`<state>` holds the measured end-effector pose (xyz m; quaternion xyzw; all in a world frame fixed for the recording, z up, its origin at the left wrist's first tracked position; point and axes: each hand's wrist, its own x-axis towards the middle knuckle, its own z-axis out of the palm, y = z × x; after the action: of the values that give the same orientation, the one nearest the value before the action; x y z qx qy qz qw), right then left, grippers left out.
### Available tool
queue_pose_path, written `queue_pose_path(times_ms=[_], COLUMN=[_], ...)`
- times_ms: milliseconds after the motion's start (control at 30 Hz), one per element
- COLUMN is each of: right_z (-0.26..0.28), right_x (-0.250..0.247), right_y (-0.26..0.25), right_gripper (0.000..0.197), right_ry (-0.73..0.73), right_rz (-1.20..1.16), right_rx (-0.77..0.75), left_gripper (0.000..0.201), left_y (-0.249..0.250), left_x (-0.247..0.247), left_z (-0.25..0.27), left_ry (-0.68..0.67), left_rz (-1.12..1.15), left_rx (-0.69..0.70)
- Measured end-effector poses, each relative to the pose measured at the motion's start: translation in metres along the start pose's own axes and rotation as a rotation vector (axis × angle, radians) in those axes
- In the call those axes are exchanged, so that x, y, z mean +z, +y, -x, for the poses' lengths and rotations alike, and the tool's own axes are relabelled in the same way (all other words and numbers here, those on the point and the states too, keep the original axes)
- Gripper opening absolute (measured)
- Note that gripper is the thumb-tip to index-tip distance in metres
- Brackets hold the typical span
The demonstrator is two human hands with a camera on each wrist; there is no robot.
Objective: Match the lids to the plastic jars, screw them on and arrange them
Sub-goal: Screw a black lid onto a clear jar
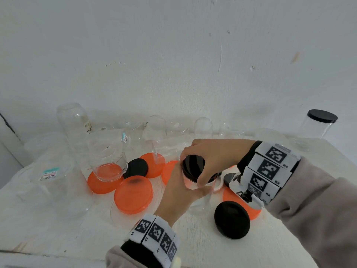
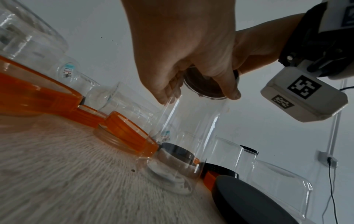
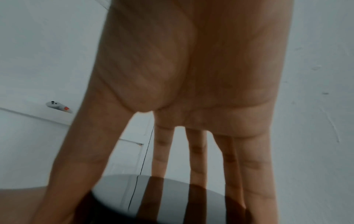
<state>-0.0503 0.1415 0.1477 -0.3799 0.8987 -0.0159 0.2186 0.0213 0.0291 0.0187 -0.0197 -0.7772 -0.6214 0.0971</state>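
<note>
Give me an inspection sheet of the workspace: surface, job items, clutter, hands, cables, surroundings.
Surface: white table, worn.
Job items: clear jar upright, black lid on its mouth; capped jar far right; open jars at the back; loose orange lids and loose black lids.
Clutter: nothing seen.
Hands: left hand grips the jar; right hand grips the lid from above.
Cables: black cable on the wall.
Surroundings: white wall, scuffed.
</note>
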Motion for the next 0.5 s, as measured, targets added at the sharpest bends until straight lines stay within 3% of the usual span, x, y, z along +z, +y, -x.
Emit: queue_pose_path(times_ms=[233,367,500], right_z=[-0.0043,-0.0012,-0.0014], right_x=[0.0052,0.0003,0.0025], right_y=[-0.0016,0.0003,0.0059], right_gripper=[0.070,0.076,0.074], right_ry=[0.049,-0.030,0.026], right_rz=[0.062,0.030,0.009], right_rx=[0.093,0.052,0.013], left_gripper=[0.070,0.074,0.075], left_y=[0.0003,-0.0001,-0.0010], left_x=[-0.0002,-0.0001,0.0003], left_z=[0.0004,0.0005,0.0008], left_ry=[0.002,0.004,0.014], left_rz=[-0.002,0.004,0.017], left_rx=[0.010,0.005,0.005])
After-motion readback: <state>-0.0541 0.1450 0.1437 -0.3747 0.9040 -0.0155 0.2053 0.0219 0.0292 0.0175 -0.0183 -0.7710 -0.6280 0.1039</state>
